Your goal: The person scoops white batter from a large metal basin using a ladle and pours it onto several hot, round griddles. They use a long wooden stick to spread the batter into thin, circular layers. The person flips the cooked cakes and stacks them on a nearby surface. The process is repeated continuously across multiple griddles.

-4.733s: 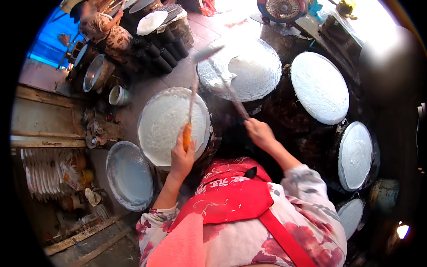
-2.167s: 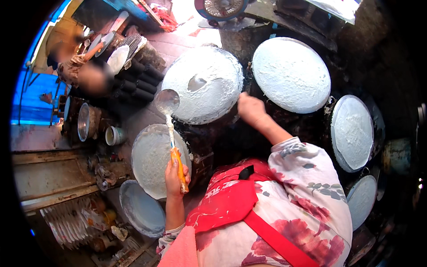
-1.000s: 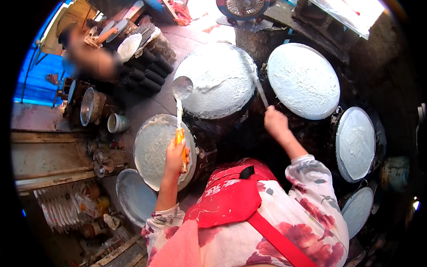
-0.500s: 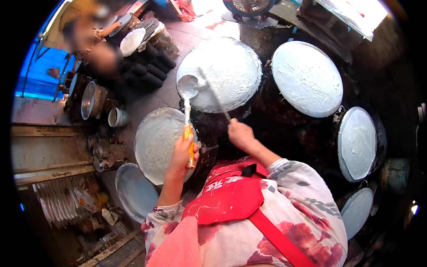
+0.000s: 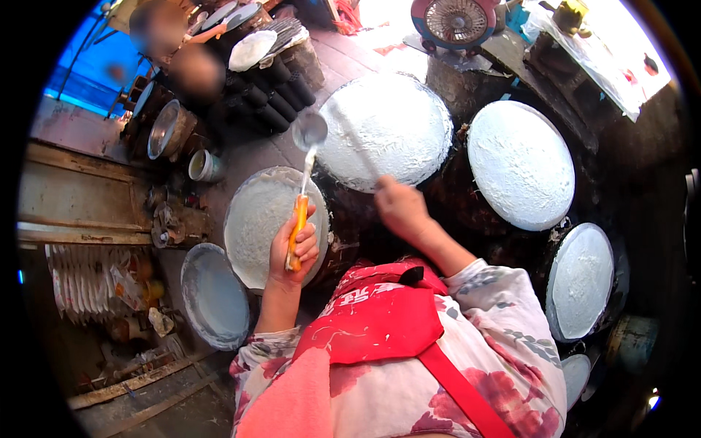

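My left hand (image 5: 293, 247) is closed around the orange handle of a ladle (image 5: 300, 219). The ladle's round metal bowl points away from me, beside the left rim of a round griddle coated with white batter (image 5: 398, 131). White smears cling to the ladle's shaft. My right hand (image 5: 401, 209) grips a thin stick-like tool (image 5: 363, 144), blurred by motion, which reaches over that same griddle. Its far end is too smeared to make out. Below the ladle stands a wide tub of pale batter (image 5: 266, 226).
More white-coated round griddles curve around to the right, one at the upper right (image 5: 520, 164) and another lower (image 5: 582, 281). A basin of whitish liquid (image 5: 215, 296) stands at the left. Black cylinders (image 5: 266, 98), a fan (image 5: 456, 22) and other people lie farther off.
The ladle's bowl has moved off the griddle to just beyond its left edge. My right hand still holds the thin tool over the batter. The whole view has shifted somewhat.
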`<state>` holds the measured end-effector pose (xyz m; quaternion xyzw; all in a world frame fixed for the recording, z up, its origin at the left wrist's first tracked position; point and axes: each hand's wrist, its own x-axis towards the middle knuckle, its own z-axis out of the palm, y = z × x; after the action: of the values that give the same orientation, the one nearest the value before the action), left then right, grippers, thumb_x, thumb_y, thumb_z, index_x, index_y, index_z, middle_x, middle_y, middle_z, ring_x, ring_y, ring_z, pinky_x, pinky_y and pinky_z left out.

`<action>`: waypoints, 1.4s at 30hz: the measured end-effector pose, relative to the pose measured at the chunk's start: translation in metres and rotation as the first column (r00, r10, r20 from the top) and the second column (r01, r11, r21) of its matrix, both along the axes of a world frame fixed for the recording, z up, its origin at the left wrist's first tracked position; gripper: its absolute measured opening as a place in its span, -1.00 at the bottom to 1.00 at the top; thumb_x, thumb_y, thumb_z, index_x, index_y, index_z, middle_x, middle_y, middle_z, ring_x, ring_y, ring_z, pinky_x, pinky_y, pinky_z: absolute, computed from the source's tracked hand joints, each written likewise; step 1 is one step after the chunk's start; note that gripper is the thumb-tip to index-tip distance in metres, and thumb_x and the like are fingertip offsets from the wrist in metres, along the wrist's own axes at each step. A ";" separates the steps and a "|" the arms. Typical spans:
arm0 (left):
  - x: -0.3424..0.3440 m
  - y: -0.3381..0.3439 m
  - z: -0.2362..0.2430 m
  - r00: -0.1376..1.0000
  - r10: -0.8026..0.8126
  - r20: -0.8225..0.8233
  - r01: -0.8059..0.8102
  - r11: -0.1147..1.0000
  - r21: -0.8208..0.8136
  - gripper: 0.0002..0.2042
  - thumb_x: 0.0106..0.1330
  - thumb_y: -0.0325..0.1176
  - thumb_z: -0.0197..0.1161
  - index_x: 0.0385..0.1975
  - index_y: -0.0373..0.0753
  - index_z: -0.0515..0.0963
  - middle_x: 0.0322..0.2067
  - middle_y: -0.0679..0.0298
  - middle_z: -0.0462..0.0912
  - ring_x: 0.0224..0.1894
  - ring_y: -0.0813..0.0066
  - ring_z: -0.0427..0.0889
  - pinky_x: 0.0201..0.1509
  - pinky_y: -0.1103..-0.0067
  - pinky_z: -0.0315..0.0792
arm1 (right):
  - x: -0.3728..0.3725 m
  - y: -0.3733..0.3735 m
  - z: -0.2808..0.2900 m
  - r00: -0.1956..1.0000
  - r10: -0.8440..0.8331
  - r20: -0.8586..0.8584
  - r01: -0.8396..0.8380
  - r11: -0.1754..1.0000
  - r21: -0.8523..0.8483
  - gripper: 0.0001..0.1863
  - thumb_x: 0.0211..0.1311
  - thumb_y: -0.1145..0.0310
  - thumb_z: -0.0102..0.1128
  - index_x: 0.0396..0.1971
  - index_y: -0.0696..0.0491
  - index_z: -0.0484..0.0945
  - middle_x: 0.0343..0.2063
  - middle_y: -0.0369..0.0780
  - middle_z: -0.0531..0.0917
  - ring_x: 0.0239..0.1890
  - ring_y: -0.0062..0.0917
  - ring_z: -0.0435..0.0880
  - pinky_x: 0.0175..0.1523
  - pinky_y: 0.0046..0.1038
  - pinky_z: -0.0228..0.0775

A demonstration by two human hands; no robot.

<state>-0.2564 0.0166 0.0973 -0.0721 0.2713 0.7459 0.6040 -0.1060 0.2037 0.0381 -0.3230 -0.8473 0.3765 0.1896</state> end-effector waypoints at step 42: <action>-0.038 -0.288 -0.001 0.652 0.729 -0.209 -0.741 0.671 0.030 -0.66 0.42 -0.25 -0.12 -0.03 -0.43 0.34 -0.64 0.39 0.26 -0.74 0.68 0.25 -0.72 0.74 0.23 | -0.024 -0.007 -0.026 0.841 0.296 0.452 -0.435 0.867 0.242 -0.81 0.20 0.28 -0.04 -0.39 0.09 0.45 -0.55 0.03 0.59 -0.40 -0.04 0.59 -0.28 -0.09 0.40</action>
<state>-0.2942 -0.2709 0.0964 -0.1165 0.3006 0.9213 0.2173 -0.1300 0.1962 0.0117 -0.1859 -0.9655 0.1821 -0.0124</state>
